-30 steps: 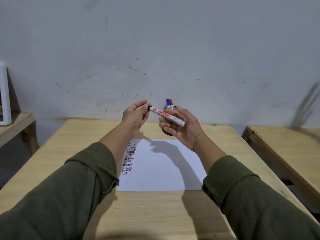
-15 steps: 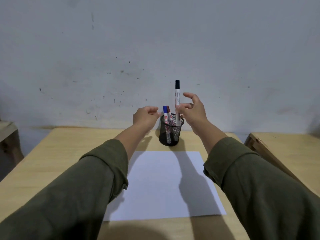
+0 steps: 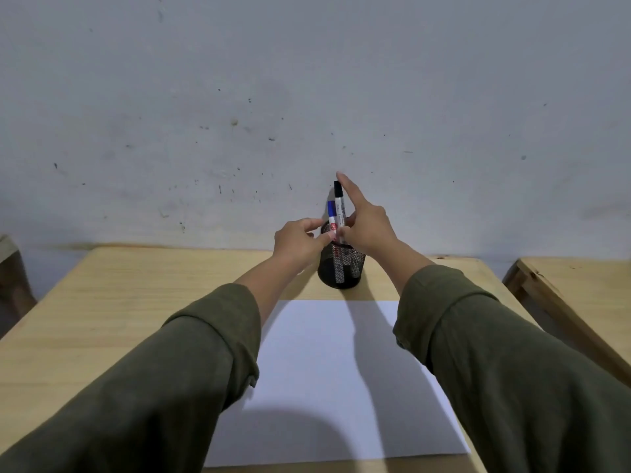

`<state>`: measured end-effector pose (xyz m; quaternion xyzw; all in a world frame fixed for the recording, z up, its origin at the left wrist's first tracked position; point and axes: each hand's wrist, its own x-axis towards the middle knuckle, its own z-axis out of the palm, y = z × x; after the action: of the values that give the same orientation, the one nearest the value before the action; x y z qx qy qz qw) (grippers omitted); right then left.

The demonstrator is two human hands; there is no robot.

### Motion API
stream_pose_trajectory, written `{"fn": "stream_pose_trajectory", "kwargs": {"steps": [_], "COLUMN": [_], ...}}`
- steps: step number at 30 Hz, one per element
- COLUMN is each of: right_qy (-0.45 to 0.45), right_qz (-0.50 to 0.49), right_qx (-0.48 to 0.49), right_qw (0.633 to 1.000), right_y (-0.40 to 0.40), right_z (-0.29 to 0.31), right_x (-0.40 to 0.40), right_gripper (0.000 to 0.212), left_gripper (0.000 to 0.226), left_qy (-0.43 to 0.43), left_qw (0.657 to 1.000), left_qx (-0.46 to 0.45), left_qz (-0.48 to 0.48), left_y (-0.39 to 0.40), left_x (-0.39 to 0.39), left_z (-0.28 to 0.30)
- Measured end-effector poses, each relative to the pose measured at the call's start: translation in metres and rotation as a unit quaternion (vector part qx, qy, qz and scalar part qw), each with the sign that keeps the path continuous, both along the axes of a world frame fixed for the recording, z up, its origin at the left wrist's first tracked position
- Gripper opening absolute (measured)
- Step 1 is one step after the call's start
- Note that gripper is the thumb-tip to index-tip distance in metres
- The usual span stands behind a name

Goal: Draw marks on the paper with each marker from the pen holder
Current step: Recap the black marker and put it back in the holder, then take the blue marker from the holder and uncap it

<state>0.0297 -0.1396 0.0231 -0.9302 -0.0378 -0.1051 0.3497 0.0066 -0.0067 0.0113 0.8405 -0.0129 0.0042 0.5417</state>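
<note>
A light wooden table [image 3: 119, 302] stands against the wall. On it lie white paper [image 3: 324, 387] and, behind it, a black mesh pen holder [image 3: 341, 268], seemingly just apart.

Left hand [image 3: 300, 242] now pinching blue marker [image 3: 331, 216]; black marker [image 3: 339, 206] lowered into holder [image 3: 341, 268].

Both arms reach straight forward, sleeves pushed back to mid-forearm and wrists bare. The left hand [image 3: 298, 241] is half curled, palm turned inward, its thumb and fingertips pinched together at the front. The right hand [image 3: 367, 230] sits just beside it at about the same height, back facing up, with 1 index finger [image 3: 348, 189] extended upward and the other fingers bent down and inward. The 2 hands nearly meet at their fingertips.
</note>
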Motion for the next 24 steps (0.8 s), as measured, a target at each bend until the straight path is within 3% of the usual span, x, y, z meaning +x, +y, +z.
{"fn": "stream_pose_trajectory", "kwargs": {"steps": [8, 11, 18, 24], "right_qy": [-0.019, -0.019, -0.037, -0.051], "right_qz": [-0.015, -0.015, 0.019, 0.025], "right_qx": [-0.07, -0.096, -0.092, -0.005], "right_qw": [0.997, 0.995, 0.995, 0.998], "right_y": [0.0, -0.001, -0.002, -0.005], "right_z": [-0.001, -0.005, -0.01, -0.006], "right_x": [0.004, 0.008, 0.012, 0.005], "right_gripper": [0.067, 0.066, 0.056, 0.041], "left_gripper": [0.044, 0.043, 0.043, 0.041], "left_qy": [0.003, 0.007, 0.009, 0.004], "left_qw": [1.0, 1.0, 0.999, 0.999], "left_qx": [-0.008, -0.02, -0.032, -0.037], "left_qz": [-0.004, -0.006, -0.002, 0.0], "left_y": [-0.001, -0.001, -0.001, -0.002], "left_x": [0.004, 0.005, 0.005, 0.002], "left_z": [-0.003, -0.005, -0.007, -0.006]}}
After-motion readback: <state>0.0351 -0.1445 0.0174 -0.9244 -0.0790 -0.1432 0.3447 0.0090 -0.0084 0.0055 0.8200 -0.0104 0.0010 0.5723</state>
